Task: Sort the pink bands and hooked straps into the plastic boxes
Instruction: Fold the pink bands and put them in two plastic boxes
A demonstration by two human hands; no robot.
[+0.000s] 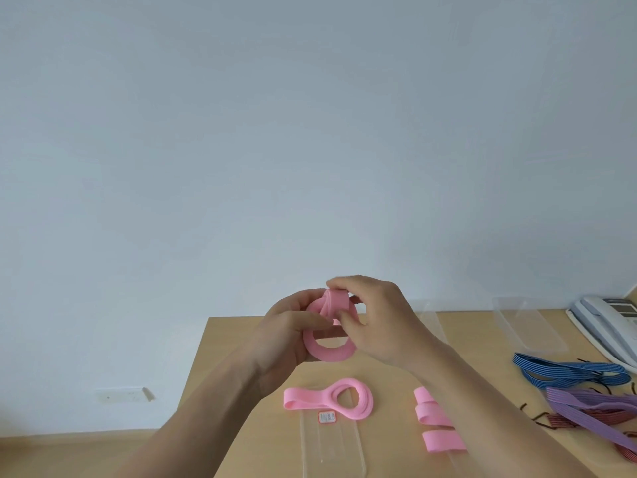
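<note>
Wooden table (389, 450): pink bands (300, 399), straps (565, 369), boxes (331, 443)

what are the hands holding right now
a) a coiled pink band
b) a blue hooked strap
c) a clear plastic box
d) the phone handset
a: the left hand and the right hand both pinch a coiled pink band held up above the table, while the blue straps lie on it off to the right.
</note>
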